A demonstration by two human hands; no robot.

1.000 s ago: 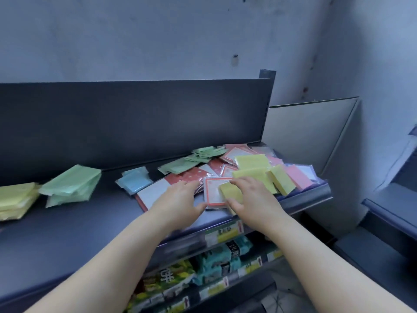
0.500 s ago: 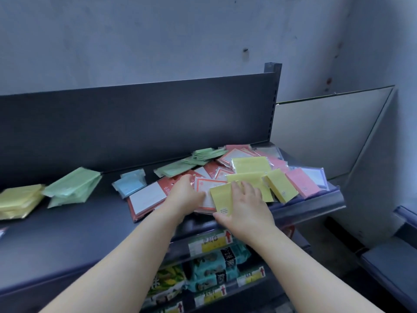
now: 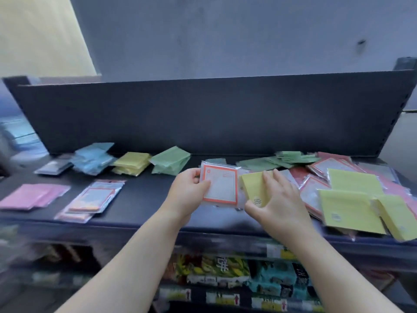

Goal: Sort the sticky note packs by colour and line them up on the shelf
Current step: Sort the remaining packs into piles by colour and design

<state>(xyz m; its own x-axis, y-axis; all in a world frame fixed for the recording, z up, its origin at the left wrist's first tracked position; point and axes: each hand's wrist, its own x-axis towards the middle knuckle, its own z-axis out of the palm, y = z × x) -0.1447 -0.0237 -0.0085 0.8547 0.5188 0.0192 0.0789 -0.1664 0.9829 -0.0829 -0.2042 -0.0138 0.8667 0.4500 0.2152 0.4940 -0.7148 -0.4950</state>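
Observation:
My left hand (image 3: 189,186) grips an orange-bordered white pack (image 3: 220,184), lifted a little above the dark shelf (image 3: 144,199). Beside it my right hand (image 3: 275,197) holds a yellow pack (image 3: 253,188) between thumb and fingers. To the right lies a mixed heap of yellow packs (image 3: 352,204), red-and-white packs (image 3: 316,175) and green packs (image 3: 282,160). Sorted groups lie on the left: pink (image 3: 33,195), orange-bordered (image 3: 90,199), blue (image 3: 90,159), yellow (image 3: 130,163) and green (image 3: 169,162).
A dark back panel (image 3: 203,114) closes the shelf behind. A small dark pack (image 3: 53,167) lies at the far left. Lower shelves hold snack packets (image 3: 225,272) and price labels (image 3: 225,299). The shelf's front edge runs just under my wrists.
The view swung left, bringing the sorted groups into sight. My left hand lifted the orange-bordered pack off the heap, and my right hand lifted the yellow pack.

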